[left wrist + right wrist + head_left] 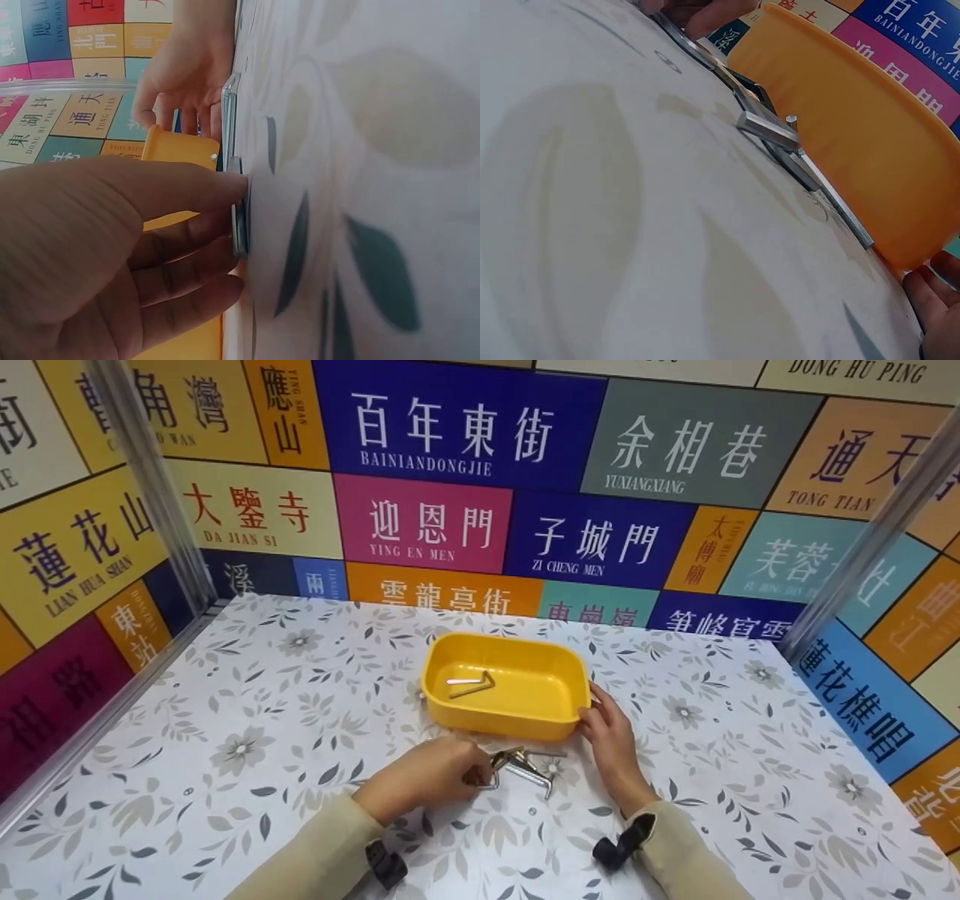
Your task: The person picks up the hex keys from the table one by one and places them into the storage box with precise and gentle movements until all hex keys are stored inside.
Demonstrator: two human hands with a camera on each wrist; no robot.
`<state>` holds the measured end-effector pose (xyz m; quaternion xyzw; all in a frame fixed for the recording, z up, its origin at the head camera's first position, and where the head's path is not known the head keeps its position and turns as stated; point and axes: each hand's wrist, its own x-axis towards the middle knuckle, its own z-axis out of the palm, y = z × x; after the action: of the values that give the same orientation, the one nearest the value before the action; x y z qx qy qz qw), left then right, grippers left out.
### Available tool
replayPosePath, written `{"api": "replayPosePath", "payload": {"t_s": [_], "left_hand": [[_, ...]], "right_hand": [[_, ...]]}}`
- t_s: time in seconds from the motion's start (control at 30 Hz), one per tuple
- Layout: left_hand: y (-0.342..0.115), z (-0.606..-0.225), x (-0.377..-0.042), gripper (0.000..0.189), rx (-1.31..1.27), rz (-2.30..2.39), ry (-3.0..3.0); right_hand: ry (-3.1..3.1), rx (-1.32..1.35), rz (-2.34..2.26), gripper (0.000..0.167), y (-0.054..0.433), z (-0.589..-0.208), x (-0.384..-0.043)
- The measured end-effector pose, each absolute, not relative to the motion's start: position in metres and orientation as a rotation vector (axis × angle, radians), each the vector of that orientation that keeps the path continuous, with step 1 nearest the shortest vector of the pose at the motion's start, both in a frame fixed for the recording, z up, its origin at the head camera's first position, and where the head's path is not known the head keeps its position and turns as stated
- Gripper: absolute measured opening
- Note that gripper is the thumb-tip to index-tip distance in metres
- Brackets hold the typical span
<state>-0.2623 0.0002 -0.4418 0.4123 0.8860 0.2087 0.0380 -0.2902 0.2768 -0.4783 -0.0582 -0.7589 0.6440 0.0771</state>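
Observation:
My left hand [442,769] is low over the table, pinching a hex key [238,217] between thumb and fingers. Just right of those fingers lies a small pile of metal hex keys [525,771], overlapping one another in front of a yellow plastic box [510,724]. Bent L-shaped hex keys [471,690] rest on the box floor, toward its left side. My right hand [611,739] touches the right end of the box, its fingers fairly straight along the wall and the thumb at the near corner. In the right wrist view, fingertips [930,292] show by the box's lower corner.
A white cloth with grey leaves and flowers covers the table [247,810]. Panels of coloured street-name signs [457,427] stand behind and on both sides. Clear posts [154,487] rise at the back corners. Both wrists wear black straps [626,840].

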Motion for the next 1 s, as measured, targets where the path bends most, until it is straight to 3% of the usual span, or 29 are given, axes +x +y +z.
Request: {"api": "replayPosePath", "payload": {"t_s": [0.33, 0.73, 1.0], "left_hand": [[-0.003, -0.445, -0.268, 0.01, 1.25, 0.638, 2.79], [0.0, -0.438, -0.276, 0.038, 1.208, 0.592, 2.752], [0.007, -0.436, -0.273, 0.032, 1.133, 0.543, 2.754]], "right_hand": [[-2.248, -0.144, 1.937, 0.056, 0.278, -0.479, -0.289], [-2.263, -0.147, 1.938, 0.056, 0.277, -0.479, -0.289], [-2.275, -0.166, 1.921, 0.057, 0.277, -0.479, -0.289]]}}
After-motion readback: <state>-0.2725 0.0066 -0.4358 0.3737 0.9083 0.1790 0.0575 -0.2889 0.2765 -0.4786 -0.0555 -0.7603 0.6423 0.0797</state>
